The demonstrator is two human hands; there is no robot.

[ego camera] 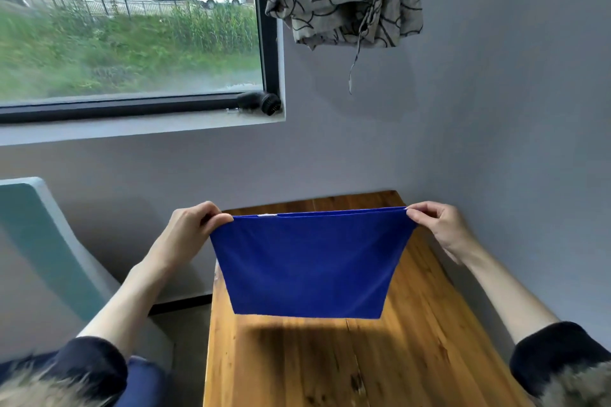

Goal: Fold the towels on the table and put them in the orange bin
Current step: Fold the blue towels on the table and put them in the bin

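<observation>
A: Where's the blue towel (309, 263) right now?

B: In the air above the bench (330, 370), doubled over. Your left hand (190, 225) pinches one top corner, your right hand (436, 225) pinches the other.

A: How do I finish this fold well?

B: Keep the top edge taut and level, lower the hanging edge onto the wood first, then lay it flat and match the corners. I can't see the orange bin from here
</observation>
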